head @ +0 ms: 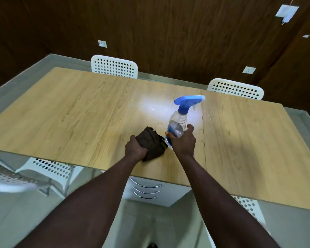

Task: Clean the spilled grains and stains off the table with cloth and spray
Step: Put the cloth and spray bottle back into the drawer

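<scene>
The left hand (135, 149) is seen nearest, its fingers curled over a dark brown cloth (151, 143) that is bunched beneath them and pressed onto the table (70, 113). The cloth is judged soft and light, best kept as a wad under the palm so that it slides without unfolding. Just right of those fingers, the right hand (183, 141) is wrapped round the lower body of a clear spray bottle (177, 122). The bottle is tilted away, with its blue trigger head (188, 101) beyond the fingertips, out of reach from this low hold. The plastic is likely smooth and the bottle only part filled, so a hold at the neck would be steadier. Past the fingertips a pale sheen (156, 106) lies on the wood. Grains or stains cannot be made out. Farthest off, two white perforated chairs (115, 66) are set at the far edge.
</scene>
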